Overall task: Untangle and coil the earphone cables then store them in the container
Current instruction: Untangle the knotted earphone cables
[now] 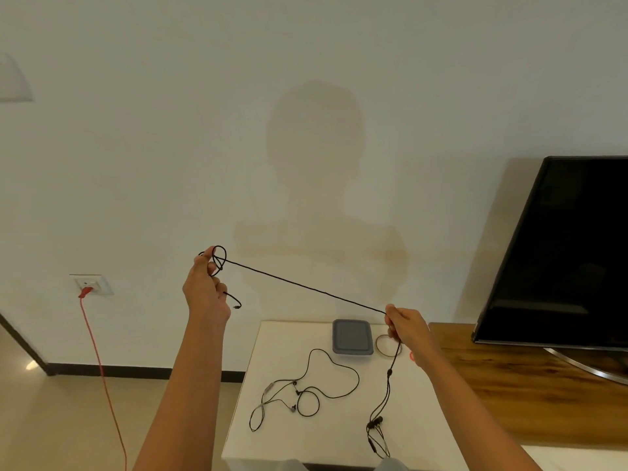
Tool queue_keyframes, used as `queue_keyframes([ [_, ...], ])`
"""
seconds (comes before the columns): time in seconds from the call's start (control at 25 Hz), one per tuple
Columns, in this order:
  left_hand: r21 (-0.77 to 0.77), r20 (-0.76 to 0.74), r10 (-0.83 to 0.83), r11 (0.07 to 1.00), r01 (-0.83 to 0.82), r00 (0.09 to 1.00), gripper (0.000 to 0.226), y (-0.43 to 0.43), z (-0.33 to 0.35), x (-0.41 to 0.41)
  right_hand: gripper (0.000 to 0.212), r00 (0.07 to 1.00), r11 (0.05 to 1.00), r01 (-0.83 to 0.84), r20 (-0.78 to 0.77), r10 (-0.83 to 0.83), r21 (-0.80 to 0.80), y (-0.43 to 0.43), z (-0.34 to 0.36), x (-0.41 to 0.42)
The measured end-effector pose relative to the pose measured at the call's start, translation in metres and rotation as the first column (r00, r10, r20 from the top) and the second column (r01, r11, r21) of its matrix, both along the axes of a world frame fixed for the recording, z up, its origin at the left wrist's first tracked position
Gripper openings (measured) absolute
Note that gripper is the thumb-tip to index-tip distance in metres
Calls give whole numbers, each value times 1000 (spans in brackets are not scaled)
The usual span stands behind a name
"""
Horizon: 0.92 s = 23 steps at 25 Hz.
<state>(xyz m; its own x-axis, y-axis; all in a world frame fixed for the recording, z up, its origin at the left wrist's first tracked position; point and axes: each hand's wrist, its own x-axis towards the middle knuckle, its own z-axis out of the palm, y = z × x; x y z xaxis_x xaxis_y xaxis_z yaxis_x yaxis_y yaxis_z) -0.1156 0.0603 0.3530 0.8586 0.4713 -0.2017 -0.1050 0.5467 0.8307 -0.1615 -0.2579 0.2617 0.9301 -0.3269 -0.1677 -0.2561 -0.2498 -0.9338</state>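
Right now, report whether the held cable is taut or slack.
Taut: the cable runs straight between the left hand and right hand.

The right hand [406, 329] is hiding part of the earphone cable [306, 287] and of the ring [377, 345] by the container [351, 336]. The television [560, 253] is running off the right edge, the red cord [101, 368] off the bottom.
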Motion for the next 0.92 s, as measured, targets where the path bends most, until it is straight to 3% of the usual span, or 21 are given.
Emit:
queue_keyframes([
  [0.12,102,18,-41,994,39,999,19,-7,-2,-1,41,992,992,-106,68,102,63,8,11,2],
  [0.24,388,14,-227,899,203,974,21,-38,-6,-7,43,952,958,-261,136,276,-115,30,31,4],
  [0.32,575,-16,-408,743,342,913,21,-66,-11,-17,44,911,911,-352,148,386,-214,48,45,7],
  [0.44,739,-200,-627,408,536,753,32,-98,-25,-39,43,870,864,-413,155,468,-288,66,61,13],
  [0.52,756,-282,-643,309,578,712,36,-103,-32,-45,43,866,864,-413,169,470,-287,67,66,16],
  [0.6,732,-251,-589,404,549,768,34,-98,-28,-43,42,868,875,-426,169,467,-229,62,67,14],
  [0.68,661,-175,-474,593,460,863,34,-88,-19,-35,40,870,888,-446,177,460,-114,55,64,9],
  [0.72,662,-152,-437,621,419,887,35,-83,-13,-32,38,863,882,-466,187,469,-64,52,61,6],
  [0.84,729,-122,-431,572,375,894,35,-76,-3,-31,32,834,853,-521,215,508,4,52,53,3],
  [0.92,677,-68,-418,648,350,906,34,-73,-3,-28,26,836,851,-524,219,504,43,51,47,5],
])
